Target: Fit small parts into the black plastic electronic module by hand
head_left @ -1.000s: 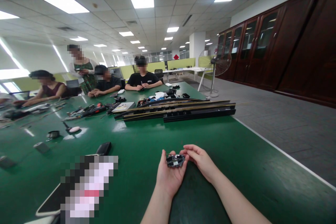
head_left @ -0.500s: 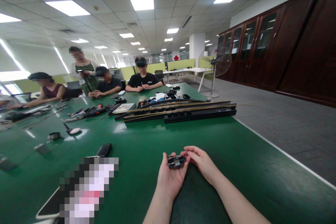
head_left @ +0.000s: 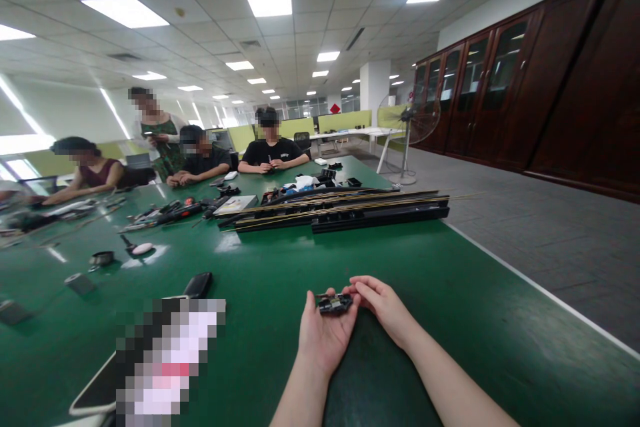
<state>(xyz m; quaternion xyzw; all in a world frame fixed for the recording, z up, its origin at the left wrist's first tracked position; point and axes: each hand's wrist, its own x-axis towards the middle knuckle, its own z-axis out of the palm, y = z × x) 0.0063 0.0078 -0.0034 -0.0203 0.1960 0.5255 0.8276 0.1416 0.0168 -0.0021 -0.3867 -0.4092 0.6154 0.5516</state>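
Observation:
A small black electronic part [head_left: 334, 303] with a circuit board face rests in my left hand [head_left: 323, 333], palm up, the fingers curled around it. My right hand [head_left: 384, 307] reaches in from the right and pinches the part's right end with its fingertips. Both hands hover just above the green table [head_left: 260, 280], near its front edge.
Long black rails with thin brass rods [head_left: 345, 208] lie across the table's middle. A black pouch [head_left: 198, 283], a phone [head_left: 95, 392], tools [head_left: 165, 212] and small parts are scattered at the left. Several people sit and stand at the far end. The table's right edge [head_left: 525, 280] borders grey floor.
The small part has tilted slightly in my left hand as my right fingers work its end. The hands stay in nearly the same place.

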